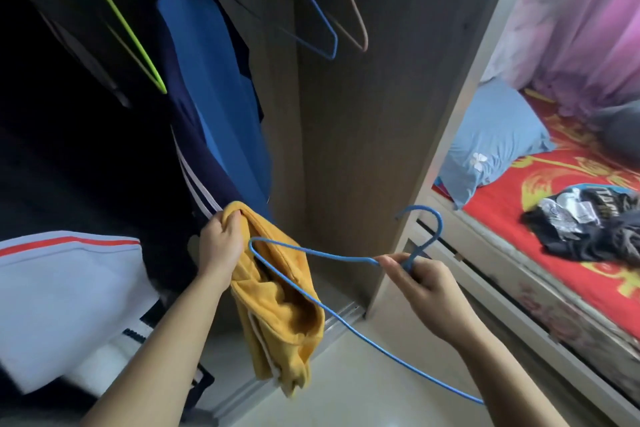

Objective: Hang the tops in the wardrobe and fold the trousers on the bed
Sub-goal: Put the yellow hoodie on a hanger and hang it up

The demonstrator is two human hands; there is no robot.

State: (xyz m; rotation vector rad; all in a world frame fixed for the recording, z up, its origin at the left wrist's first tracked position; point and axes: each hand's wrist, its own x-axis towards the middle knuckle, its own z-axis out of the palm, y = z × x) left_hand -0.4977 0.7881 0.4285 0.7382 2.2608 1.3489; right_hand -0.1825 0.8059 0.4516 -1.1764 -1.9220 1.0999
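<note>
Left hand: our left hand [221, 246] clenches the top edge of a crumpled mustard-yellow cotton top [277, 308].
Yellow top: it hangs from that hand in front of the open brown wooden wardrobe [346, 135], above its bottom track.
Right hand: our right hand [427, 284] pinches a thin blue wire hanger [428, 245] at the neck, just below the hook.
Hanger: one shoulder tip lies across the yellow top; we cannot tell whether it is inside.
Wardrobe: a blue and navy top with white stripes [211, 80] hangs inside.
Bed: a heap of dark clothes [588, 236] lies near the front edge of the red bedspread [502, 204].
Writing: pale lettering shows on the heap, but we cannot read it.
</note>
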